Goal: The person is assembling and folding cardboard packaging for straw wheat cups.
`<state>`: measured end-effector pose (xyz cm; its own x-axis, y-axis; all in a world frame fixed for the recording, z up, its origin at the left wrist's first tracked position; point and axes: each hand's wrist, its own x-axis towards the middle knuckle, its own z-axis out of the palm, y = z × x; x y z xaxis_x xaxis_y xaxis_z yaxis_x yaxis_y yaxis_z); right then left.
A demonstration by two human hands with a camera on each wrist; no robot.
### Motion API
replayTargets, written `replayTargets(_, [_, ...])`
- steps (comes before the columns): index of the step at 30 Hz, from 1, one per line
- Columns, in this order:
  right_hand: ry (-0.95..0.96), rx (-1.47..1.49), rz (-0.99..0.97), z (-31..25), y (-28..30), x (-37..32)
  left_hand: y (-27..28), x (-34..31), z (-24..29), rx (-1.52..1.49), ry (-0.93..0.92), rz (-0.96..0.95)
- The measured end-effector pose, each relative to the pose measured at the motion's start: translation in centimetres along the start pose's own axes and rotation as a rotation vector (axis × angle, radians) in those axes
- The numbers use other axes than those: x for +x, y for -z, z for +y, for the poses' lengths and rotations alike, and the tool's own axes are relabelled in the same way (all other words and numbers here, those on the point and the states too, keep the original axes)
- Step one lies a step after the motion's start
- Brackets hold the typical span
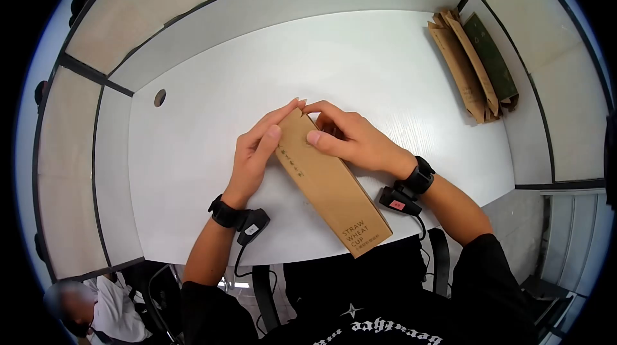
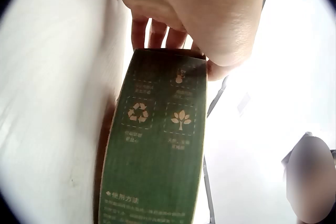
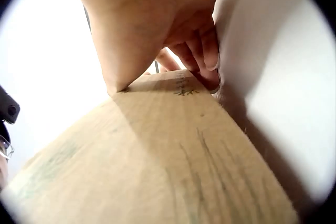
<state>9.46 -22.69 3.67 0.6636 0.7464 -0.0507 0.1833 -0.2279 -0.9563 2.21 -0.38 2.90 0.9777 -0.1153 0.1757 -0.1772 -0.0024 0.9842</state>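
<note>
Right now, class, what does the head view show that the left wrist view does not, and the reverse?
Only the head view: the STRAW WHEAT CUP lettering, the cardboard pieces and the table hole. Only the left wrist view: the recycling symbol and tree symbol on a green side of the box. Both: the box and the left hand.

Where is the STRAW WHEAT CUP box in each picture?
Head: the box slants down the middle, its upper end between the left hand and right hand.
Left wrist: lower middle, its green side showing.
Right wrist: across the bottom, its brown face showing.
Shared landmark: the white table, wide in head, at left in left wrist, at right in right wrist.
</note>
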Motion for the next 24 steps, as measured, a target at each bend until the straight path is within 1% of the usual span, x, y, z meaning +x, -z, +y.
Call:
replayTargets(4, [-0.024,-0.052,-0.018,-0.2,0.0,0.1,0.4,0.1,-0.5,0.037,0.052,-0.011])
replayTargets(6, [-0.006,-0.084,-0.001,0.2,-0.3,0.2,0.7,0.2,-0.7,0.040,0.068,-0.027])
replayTargets(9, [-0.001,-0.111,0.002,0.3,-0.3,0.1,0.8,0.2,-0.7,0.096,0.021,-0.064])
replayTargets(12, [-0.007,-0.113,0.011,0.3,-0.3,0.0,1.1,0.2,-0.4,0.083,0.041,-0.148])
replayTargets(15, [-0.017,-0.075,0.003,-0.3,-0.3,-0.1,0.3,-0.2,0.0,0.070,0.043,-0.178])
replayTargets(18, [-0.009,-0.054,-0.011,-0.3,-0.2,-0.2,0.6,-0.1,-0.8,0.103,0.011,-0.232])
replayTargets(19, [-0.004,-0.052,-0.014,-0.2,-0.2,-0.1,0.6,-0.2,-0.6,0.080,0.008,-0.201])
replayTargets(21, [0.048,0.045,0.057,0.5,-0.5,0.3,0.3,-0.2,-0.1,0.035,0.000,-0.144])
replayTargets(23, [0.101,0.181,0.143,0.9,-0.6,0.4,0.3,-0.1,-0.6,0.052,-0.016,-0.042])
replayTargets(24, [0.085,0.213,0.186,0.9,-0.5,0.4,0.3,0.0,-0.9,0.060,-0.024,0.007])
